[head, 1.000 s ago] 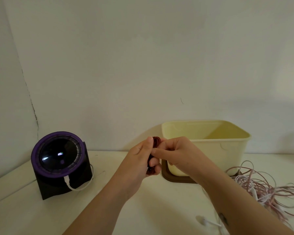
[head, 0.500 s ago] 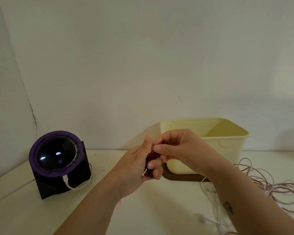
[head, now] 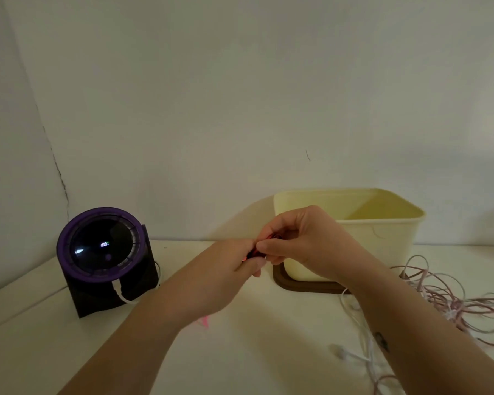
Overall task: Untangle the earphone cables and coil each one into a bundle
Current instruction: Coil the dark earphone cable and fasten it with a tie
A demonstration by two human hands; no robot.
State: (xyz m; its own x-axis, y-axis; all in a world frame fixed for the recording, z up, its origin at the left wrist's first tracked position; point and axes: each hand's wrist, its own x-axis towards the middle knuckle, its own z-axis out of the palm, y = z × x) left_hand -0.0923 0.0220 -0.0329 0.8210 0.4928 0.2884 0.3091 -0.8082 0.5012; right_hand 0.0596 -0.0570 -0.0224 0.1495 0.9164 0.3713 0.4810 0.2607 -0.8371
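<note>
A red cable bundle [head: 253, 254] is pinched between the left hand [head: 226, 272] and the right hand [head: 305, 243], fingers of both curled onto it. It is kept raised before the cream bin [head: 382, 223], likely so the coil can be tightened. No contents are seen in the bin; its floor is hidden. A pink-and-white tangle [head: 454, 300] is left beside it.

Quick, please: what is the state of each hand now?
Left hand: fingers pinch the red cable bundle.
Right hand: fingers pinch it too.
</note>
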